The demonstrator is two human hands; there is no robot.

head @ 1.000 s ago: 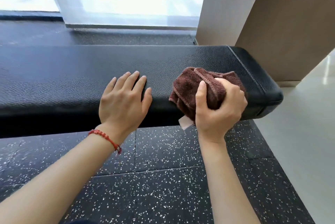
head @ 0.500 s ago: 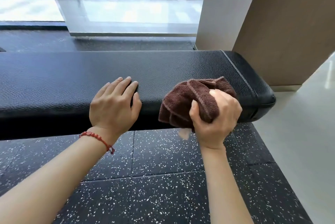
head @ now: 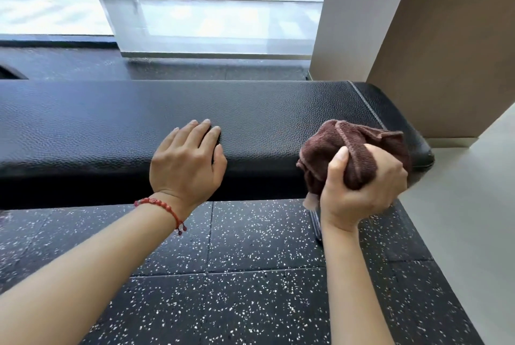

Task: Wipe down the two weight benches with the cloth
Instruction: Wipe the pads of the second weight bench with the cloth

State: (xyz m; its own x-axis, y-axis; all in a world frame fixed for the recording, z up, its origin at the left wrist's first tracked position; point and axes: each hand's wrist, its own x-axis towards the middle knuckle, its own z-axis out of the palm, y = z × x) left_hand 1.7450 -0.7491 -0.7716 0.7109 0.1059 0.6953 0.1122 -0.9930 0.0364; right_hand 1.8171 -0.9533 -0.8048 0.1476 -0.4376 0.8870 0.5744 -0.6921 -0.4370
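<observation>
A long black padded weight bench [head: 117, 118] runs across the view from left to right. My left hand [head: 188, 162] lies flat on its near edge, fingers spread, a red bead bracelet on the wrist. My right hand [head: 362, 188] is closed around a bunched brown cloth [head: 345, 149], which it presses against the bench's near side close to the right end. A pale tag hangs from the cloth below my hand. Only one bench is in view.
Black speckled rubber floor tiles [head: 250, 275] lie under me. A beige wall corner [head: 418, 37] stands just past the bench's right end, with pale smooth floor [head: 468, 219] on the right. A bright window [head: 209, 4] runs behind the bench.
My right hand has slid the cloth from the bench top down onto its near side edge. My left hand has pulled back slightly toward the near edge.
</observation>
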